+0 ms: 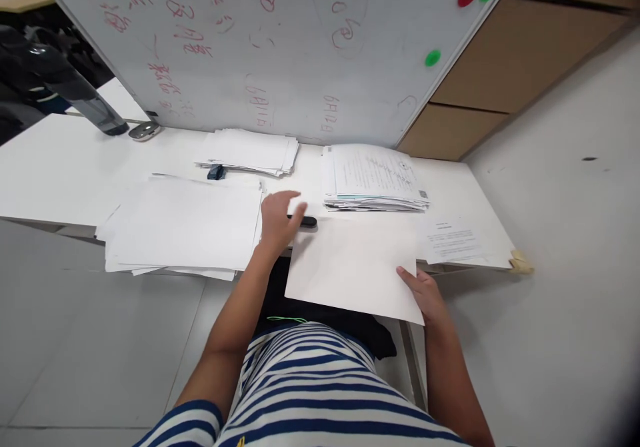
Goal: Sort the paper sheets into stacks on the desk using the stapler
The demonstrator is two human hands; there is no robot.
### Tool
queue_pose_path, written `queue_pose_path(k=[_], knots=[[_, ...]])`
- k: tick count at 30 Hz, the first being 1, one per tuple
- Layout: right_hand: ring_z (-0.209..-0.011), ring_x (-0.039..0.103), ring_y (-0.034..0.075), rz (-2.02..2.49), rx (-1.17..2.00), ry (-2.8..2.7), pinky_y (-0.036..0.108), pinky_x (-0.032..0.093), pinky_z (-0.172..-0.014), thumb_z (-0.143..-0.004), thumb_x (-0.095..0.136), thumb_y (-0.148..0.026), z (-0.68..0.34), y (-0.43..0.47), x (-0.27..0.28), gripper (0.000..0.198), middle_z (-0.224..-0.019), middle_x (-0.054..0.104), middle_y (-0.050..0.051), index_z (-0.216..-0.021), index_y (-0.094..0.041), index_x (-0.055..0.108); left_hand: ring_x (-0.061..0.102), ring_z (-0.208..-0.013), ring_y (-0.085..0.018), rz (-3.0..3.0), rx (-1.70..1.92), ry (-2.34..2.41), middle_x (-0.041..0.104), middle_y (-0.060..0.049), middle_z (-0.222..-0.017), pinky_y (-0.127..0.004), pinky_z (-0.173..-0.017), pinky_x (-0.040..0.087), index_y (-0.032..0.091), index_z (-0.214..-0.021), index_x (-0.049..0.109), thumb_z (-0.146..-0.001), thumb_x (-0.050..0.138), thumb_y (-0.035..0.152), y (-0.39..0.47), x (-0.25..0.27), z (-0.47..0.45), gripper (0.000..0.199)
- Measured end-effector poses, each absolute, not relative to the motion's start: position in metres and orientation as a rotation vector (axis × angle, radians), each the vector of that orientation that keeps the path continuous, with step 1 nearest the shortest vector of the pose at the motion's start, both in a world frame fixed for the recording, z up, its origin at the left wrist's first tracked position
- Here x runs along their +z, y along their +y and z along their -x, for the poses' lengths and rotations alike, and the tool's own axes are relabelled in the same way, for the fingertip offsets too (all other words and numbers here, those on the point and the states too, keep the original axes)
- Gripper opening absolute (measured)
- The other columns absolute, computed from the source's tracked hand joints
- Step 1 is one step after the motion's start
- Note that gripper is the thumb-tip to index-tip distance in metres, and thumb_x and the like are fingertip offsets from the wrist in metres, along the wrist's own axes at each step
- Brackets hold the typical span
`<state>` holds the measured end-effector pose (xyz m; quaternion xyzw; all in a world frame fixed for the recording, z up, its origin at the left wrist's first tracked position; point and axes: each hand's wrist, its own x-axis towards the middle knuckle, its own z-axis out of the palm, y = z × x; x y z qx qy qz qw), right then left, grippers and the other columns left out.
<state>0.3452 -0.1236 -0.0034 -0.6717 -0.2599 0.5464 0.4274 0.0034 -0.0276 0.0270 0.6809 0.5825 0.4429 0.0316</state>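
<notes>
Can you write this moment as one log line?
left hand: open, beside black object | right hand: holding white sheet | printed stack: on table

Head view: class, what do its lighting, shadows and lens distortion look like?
Head view: soft, fairly even light, with faint shading across the white sheet held by the right hand; head view: the whiteboard splays outward, suggesting a wide-angle lens; head view: the lower right edge darkens.

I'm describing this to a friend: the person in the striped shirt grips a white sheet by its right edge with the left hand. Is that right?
Not quite: the head view shows the right hand gripping the white sheet there. The striped shirt is correct.
</notes>
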Motion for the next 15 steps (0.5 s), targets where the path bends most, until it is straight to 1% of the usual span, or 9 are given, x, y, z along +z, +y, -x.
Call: queue_pose_path(k=[2,4,6,9,11,12,14,15], knots=[[-0.066,0.072,0.020,1.699,1.316,-0.669,0.029,0.059,-0.060,-0.060,0.086,-0.040,-0.348,-0.118,0.006,0.039,-0.084,0.078,0.004,-0.091,-0.020,0.074,0.051,-0.122,-0.028,-2.290,1.012,1.829,0.064,-0.009,-0.122,-0.047,-0.108,0.031,0.023,-0.117,0.061,-0.089,0.056,0.054,-0.040,0.010,0.005,0.042],[-0.065,0.070,0.018,1.701,1.263,-0.707,0.027,0.058,-0.059,-0.058,0.087,-0.040,-0.354,-0.114,0.018,0.037,-0.084,0.078,0.003,-0.088,-0.021,0.075,0.052,-0.119,-0.029,-2.368,0.819,1.849,0.064,-0.010,-0.123,-0.045,-0.105,0.034,0.023,-0.122,0.060,-0.088,0.057,0.055,-0.044,-0.005,0.011,0.047],[-0.061,0.069,0.018,1.703,1.193,-0.743,0.027,0.057,-0.056,-0.057,0.087,-0.041,-0.365,-0.112,0.033,0.037,-0.082,0.077,0.003,-0.086,-0.022,0.075,0.055,-0.109,-0.028,-2.368,0.747,1.906,0.065,-0.011,-0.117,-0.042,-0.096,0.039,0.021,-0.125,0.059,-0.090,0.053,0.055,-0.042,-0.015,0.012,0.049],[-0.057,0.067,0.019,1.685,1.000,-0.738,0.030,0.056,-0.051,-0.057,0.087,-0.041,-0.384,-0.117,0.057,0.037,-0.082,0.076,0.005,-0.086,-0.023,0.075,0.055,-0.101,-0.029,-2.289,0.723,2.080,0.065,-0.012,-0.110,-0.041,-0.086,0.042,0.019,-0.124,0.059,-0.092,0.048,0.055,-0.035,-0.021,0.001,0.050],[-0.061,0.068,0.019,1.616,0.818,-0.710,0.031,0.057,-0.056,-0.058,0.086,-0.039,-0.389,-0.120,0.070,0.036,-0.091,0.076,0.007,-0.089,-0.023,0.076,0.054,-0.100,-0.031,-2.200,0.734,2.204,0.064,-0.013,-0.108,-0.042,-0.083,0.042,0.018,-0.123,0.059,-0.092,0.048,0.054,-0.032,-0.020,-0.010,0.049],[-0.067,0.069,0.019,1.564,0.745,-0.700,0.031,0.059,-0.062,-0.060,0.085,-0.037,-0.388,-0.119,0.073,0.036,-0.096,0.076,0.006,-0.091,-0.023,0.075,0.054,-0.100,-0.031,-2.152,0.743,2.254,0.064,-0.014,-0.108,-0.043,-0.082,0.043,0.017,-0.123,0.059,-0.093,0.048,0.053,-0.031,-0.019,-0.015,0.048],[-0.082,0.071,0.018,1.453,0.701,-0.701,0.030,0.059,-0.076,-0.062,0.082,-0.035,-0.375,-0.115,0.076,0.036,-0.101,0.075,0.003,-0.095,-0.023,0.074,0.054,-0.100,-0.032,-2.102,0.763,2.270,0.063,-0.016,-0.107,-0.045,-0.081,0.044,0.015,-0.122,0.059,-0.094,0.049,0.048,-0.029,-0.018,-0.024,0.045],[-0.088,0.071,0.018,1.412,0.745,-0.712,0.030,0.058,-0.082,-0.063,0.080,-0.035,-0.363,-0.110,0.075,0.037,-0.101,0.074,0.002,-0.098,-0.023,0.073,0.055,-0.101,-0.031,-2.107,0.773,2.238,0.063,-0.017,-0.107,-0.045,-0.082,0.046,0.014,-0.122,0.059,-0.094,0.049,0.045,-0.028,-0.018,-0.027,0.043]])
